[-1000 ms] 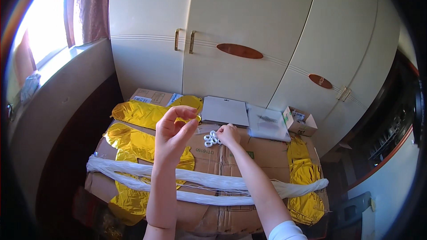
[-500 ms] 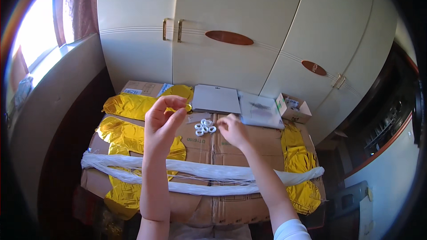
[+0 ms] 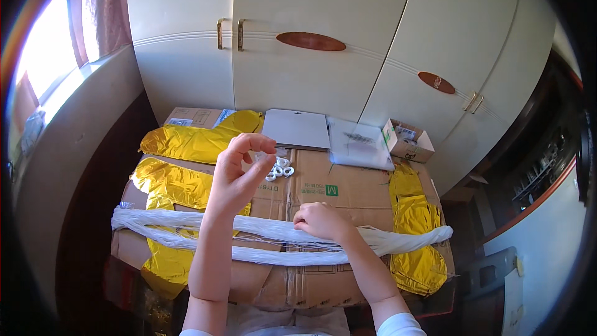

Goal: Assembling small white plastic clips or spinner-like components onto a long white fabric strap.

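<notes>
My left hand (image 3: 239, 171) is raised over the left middle of the cardboard, thumb and forefinger closed in a pinch; whatever is between the tips is too small to make out. Lower and to the right, my right hand (image 3: 320, 220) is closed, its fingers curled in above the upper strand of a long hank of white string (image 3: 267, 229). What it grips, if anything, is hidden. The hank stretches across the cardboard from left to right. Several small white rings (image 3: 283, 168) lie in a loose group just beyond my left fingertips, partly hidden by them.
Gold foil balloons lie flat at the left (image 3: 171, 183) and right (image 3: 415, 224) of the cardboard (image 3: 367, 190). Along the back are a grey flat pack (image 3: 295, 128), a clear plastic sleeve (image 3: 357, 146) and a small open box (image 3: 418, 149). Behind stands a white wardrobe (image 3: 311, 81).
My right hand has moved from beside the white rings toward me, down to the hank of string, and its fingers have curled in. My left hand stays raised in its pinch.
</notes>
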